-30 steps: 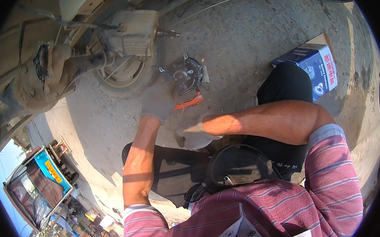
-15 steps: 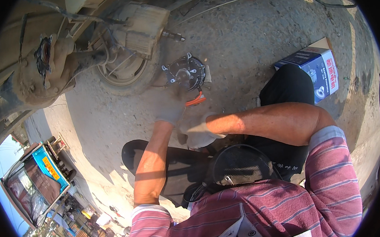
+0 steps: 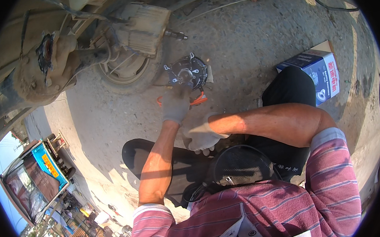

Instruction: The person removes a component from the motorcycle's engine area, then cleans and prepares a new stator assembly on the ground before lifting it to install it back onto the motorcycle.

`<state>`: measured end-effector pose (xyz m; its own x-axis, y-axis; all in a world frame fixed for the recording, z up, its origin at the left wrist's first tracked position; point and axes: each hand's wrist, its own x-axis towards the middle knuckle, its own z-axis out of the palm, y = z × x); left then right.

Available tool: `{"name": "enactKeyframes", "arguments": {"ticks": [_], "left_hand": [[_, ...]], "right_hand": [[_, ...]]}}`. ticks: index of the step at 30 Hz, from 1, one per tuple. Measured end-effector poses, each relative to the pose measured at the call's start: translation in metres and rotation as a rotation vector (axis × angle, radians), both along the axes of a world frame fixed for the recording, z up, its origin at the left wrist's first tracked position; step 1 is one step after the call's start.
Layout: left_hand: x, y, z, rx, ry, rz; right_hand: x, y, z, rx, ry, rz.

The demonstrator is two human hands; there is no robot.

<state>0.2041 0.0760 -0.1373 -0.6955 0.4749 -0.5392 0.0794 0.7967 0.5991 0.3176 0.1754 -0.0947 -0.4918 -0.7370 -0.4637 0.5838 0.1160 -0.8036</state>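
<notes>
A round black electric motor part [image 3: 199, 68] with metal lugs lies on the ground ahead of me, an orange cable [image 3: 199, 99] coming off its near side. My left hand [image 3: 176, 105], in a grey glove with dark-stained fingers, reaches to its near edge. Those fingers are bunched together against the part; whatever is between them is hidden. Nearer my body, my right hand [image 3: 203, 134] is in a pale glove with its fingers curled in, fingertips toward me. Nothing can be made out inside that hand.
To the left, a dusty axle housing [image 3: 24, 84] and a wheel [image 3: 127, 74] sit beneath a vehicle, near a finned metal housing [image 3: 142, 29] with a protruding shaft. A blue and white cardboard box [image 3: 323, 71] stands beyond my right knee. A blue three-wheeled vehicle [image 3: 37, 173] is farther left.
My left hand has moved slightly right and forward, up to the motor part, and is less blurred. More orange cable shows on its left side. The right hand has turned a little, showing its fingertips.
</notes>
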Motion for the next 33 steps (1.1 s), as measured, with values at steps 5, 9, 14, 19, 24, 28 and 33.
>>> {"name": "enactKeyframes", "arguments": {"ticks": [5,9,14,19,24,28,33], "left_hand": [[-0.001,-0.002,-0.009,-0.022,0.176,-0.149],[0.001,-0.002,-0.013,-0.084,0.354,-0.334],[0.003,-0.002,-0.019,-0.104,0.339,-0.268],[0.007,-0.001,-0.031,-0.127,0.194,-0.144],[0.01,0.001,-0.032,-0.095,0.223,-0.149],[0.012,-0.001,-0.027,-0.134,0.521,-0.407],[0.013,-0.001,-0.029,-0.154,0.504,-0.386]], "right_hand": [[-0.004,0.007,0.008,0.044,0.074,0.021],[-0.008,0.016,0.013,0.085,0.11,0.055],[-0.012,0.015,0.01,0.021,0.056,0.083],[-0.01,0.014,0.009,0.027,0.104,0.08],[-0.001,0.013,0.005,0.079,0.192,0.072],[-0.005,0.006,0.0,-0.044,-0.11,0.072],[-0.002,0.012,0.01,0.139,0.207,0.106]]}}
